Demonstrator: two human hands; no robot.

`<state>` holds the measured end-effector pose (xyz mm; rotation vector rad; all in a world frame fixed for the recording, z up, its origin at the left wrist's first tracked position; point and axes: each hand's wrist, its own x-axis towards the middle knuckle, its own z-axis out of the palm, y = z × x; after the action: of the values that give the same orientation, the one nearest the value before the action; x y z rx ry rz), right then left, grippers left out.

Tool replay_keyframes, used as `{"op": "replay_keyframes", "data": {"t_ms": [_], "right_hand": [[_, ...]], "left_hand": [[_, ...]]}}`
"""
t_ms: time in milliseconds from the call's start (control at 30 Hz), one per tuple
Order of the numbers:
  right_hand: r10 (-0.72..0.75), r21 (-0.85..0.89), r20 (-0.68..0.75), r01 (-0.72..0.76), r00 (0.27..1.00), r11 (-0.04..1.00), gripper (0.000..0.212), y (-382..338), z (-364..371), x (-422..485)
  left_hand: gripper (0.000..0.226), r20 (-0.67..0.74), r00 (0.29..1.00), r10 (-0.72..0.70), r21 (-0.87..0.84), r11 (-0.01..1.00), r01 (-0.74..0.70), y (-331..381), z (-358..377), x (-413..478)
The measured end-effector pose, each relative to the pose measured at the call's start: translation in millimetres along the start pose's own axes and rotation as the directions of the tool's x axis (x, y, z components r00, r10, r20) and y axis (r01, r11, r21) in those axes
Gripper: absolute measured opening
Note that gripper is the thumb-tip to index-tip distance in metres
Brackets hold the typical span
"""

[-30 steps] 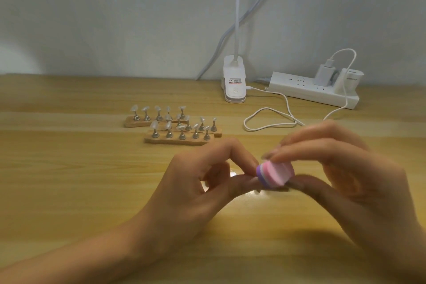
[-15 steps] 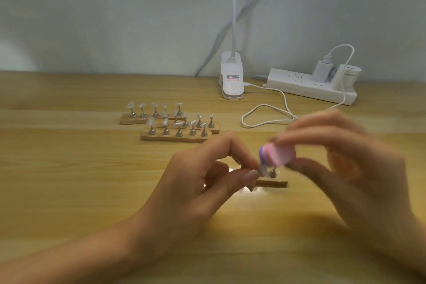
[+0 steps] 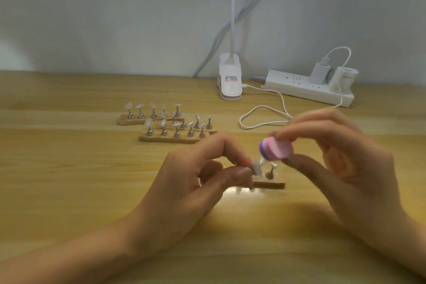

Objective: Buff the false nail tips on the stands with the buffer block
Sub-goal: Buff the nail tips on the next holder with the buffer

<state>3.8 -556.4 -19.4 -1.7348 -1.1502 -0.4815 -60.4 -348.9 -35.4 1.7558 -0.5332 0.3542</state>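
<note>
My right hand (image 3: 345, 168) pinches a pink and purple buffer block (image 3: 275, 150) between thumb and fingers, just above the near wooden stand (image 3: 269, 184). My left hand (image 3: 196, 182) pinches a clear false nail tip (image 3: 256, 168) on that stand between thumb and forefinger. A second tip on a metal peg (image 3: 270, 171) stands beside it, under the block. Three more wooden stands (image 3: 170, 128) with several nail tips on pegs lie farther back on the left.
On the wooden table, a white clip lamp base (image 3: 230, 83) stands at the back centre, its neck rising up. A white power strip (image 3: 309, 87) with chargers lies at the back right. A white cable (image 3: 260, 115) loops on the table behind my right hand.
My right hand has lifted the buffer block slightly up and right, uncovering the near stand and its pegs. My left hand keeps pinching the nail tip.
</note>
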Motion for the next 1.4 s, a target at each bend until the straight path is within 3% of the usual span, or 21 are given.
{"op": "replay_keyframes", "data": {"t_ms": [133, 267, 367, 500, 767, 833, 967, 1067, 1167, 1400], "right_hand": [[-0.042, 0.007, 0.064, 0.041, 0.997, 0.999, 0.012, -3, 4, -3], [-0.001, -0.014, 0.038, 0.001, 0.999, 1.0, 0.018, -5, 2, -1], [-0.064, 0.006, 0.084, 0.064, 0.994, 0.998, 0.015, -7, 5, -1], [-0.003, -0.071, 0.019, 0.004, 1.0, 0.997, 0.022, 2, 0, 3], [0.018, 0.018, 0.025, -0.018, 1.0, 1.0, 0.019, -1, 0, 3], [-0.035, -0.002, 0.081, 0.035, 0.996, 0.999, 0.017, -3, 3, 2], [-0.012, -0.07, 0.039, 0.015, 0.999, 0.997, 0.022, -5, -1, 3], [-0.104, -0.125, 0.092, 0.115, 0.99, 0.985, 0.019, -6, 2, 2], [-0.067, -0.165, 0.029, 0.071, 0.997, 0.984, 0.023, 0, 1, 3], [-0.027, -0.019, -0.007, 0.027, 1.0, 0.999, 0.022, 3, -2, 1]], "left_hand": [[0.002, -0.02, 0.999, 0.027, 0.051, 0.998, -0.026, 2, 0, -1], [0.003, 0.004, 1.0, 0.02, 0.025, 0.999, -0.02, 4, 1, -1], [0.005, -0.025, 1.0, 0.004, 0.05, 0.999, -0.003, 4, 1, -1], [0.006, -0.04, 0.996, -0.076, -0.032, 0.997, 0.075, 4, -1, -2], [0.008, -0.013, 0.999, -0.049, 0.0, 0.999, 0.049, 5, 1, 0], [0.008, -0.014, 0.999, -0.032, 0.014, 0.999, 0.032, 5, 1, 0], [0.006, -0.022, 0.999, -0.038, -0.038, 0.999, 0.038, 6, 2, 0], [0.006, -0.042, 0.998, -0.056, -0.058, 0.997, 0.054, 5, 1, 1], [0.007, -0.033, 0.997, -0.063, -0.085, 0.995, 0.06, 4, 0, 0], [0.008, 0.005, 0.998, -0.06, -0.054, 0.997, 0.061, 5, 2, -2]]}}
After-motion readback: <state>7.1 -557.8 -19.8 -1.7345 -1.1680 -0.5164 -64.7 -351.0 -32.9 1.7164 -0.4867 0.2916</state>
